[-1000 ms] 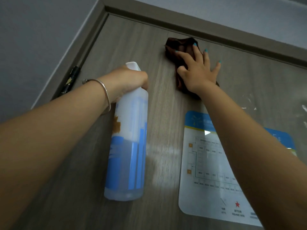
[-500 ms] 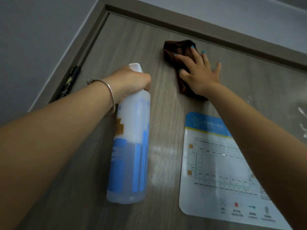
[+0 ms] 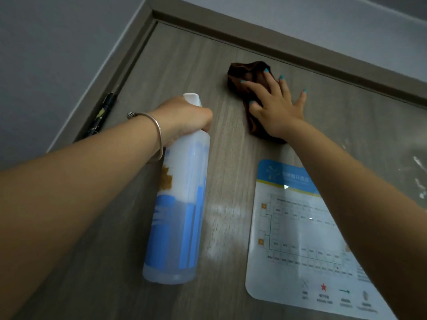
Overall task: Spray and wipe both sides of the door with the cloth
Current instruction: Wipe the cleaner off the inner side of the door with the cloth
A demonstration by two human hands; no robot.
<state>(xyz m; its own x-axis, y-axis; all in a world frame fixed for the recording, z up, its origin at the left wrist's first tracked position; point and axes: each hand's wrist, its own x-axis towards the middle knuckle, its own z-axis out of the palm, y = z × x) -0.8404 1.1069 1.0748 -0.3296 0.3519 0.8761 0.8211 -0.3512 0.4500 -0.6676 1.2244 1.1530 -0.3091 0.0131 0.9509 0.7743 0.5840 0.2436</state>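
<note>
A person's right hand (image 3: 276, 112) presses a brown cloth (image 3: 247, 88) flat against the upper part of a wood-grain door (image 3: 184, 56), fingers spread, close under the door frame (image 3: 265, 35). The left hand (image 3: 182, 118) is clenched around the head of a spray bottle (image 3: 178, 204), held up in front of the door, left of the cloth. A laminated floor plan (image 3: 298, 239) is stuck on below the cloth. The risk, by the look of it: a downward stroke could catch the plan's top edge and lift it, and the bottle could bump the panel. Compared with a second ago, the cloth hand sits slightly further right and nearer the frame; the bottle has barely shifted.
</note>
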